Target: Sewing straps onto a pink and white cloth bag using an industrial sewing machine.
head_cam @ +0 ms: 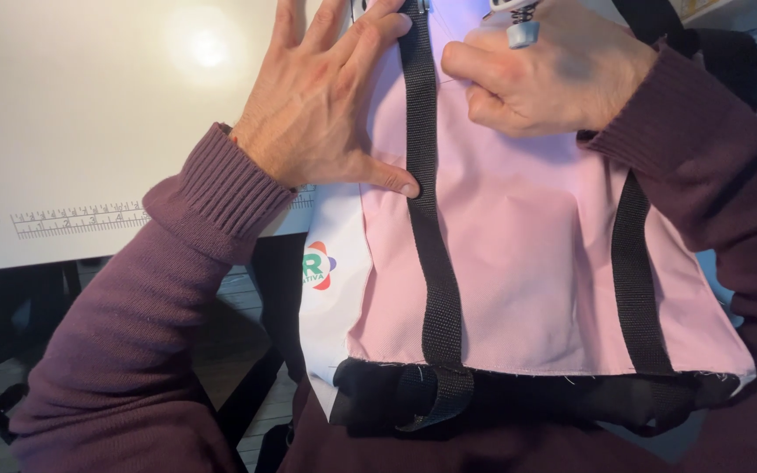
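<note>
Sewing step: left hand (pixel 321 114) lies flat, fingers spread, thumb pressing the black webbing strap (pixel 427 219) onto the pink fabric panel (pixel 519 263) at centre frame. Right hand (pixel 545 79) at 1 o'clock, fingers curled, steadies the fabric beside the presser foot (pixel 519 22). Next move probably calls for keeping the strap straight while feeding toward 12.

Both my hands down flat-ish, working close together

Left hand (pixel 321 105) is spread wide, fingers fanned, thumb pressing down. Right hand (pixel 541 74) is curled loose, knuckles up, both wrists in purple sleeves.
</note>
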